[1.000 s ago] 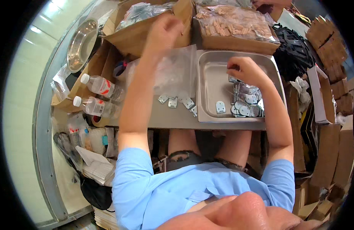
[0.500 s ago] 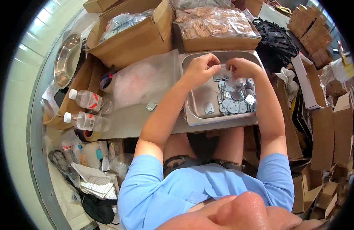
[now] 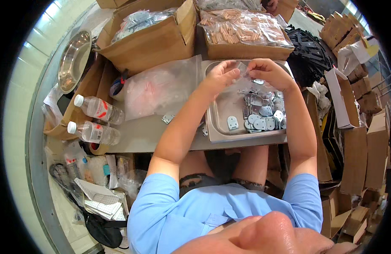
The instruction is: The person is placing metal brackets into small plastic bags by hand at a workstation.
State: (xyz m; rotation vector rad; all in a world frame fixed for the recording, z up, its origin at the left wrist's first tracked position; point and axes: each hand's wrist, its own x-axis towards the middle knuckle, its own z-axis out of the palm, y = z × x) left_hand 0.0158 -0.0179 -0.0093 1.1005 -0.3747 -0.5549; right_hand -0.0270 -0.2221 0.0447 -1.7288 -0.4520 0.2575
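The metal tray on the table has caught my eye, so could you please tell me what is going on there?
A person in a blue shirt has the left hand and right hand close together over the metal tray, with a small clear plastic bag held between their fingers. In the tray lies a pile of metal plates, with one loose plate apart from it, to its left. A larger plastic bag lies on the table, left of the tray.

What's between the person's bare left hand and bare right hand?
In the head view, a small clear plastic bag lies between the left hand and right hand.
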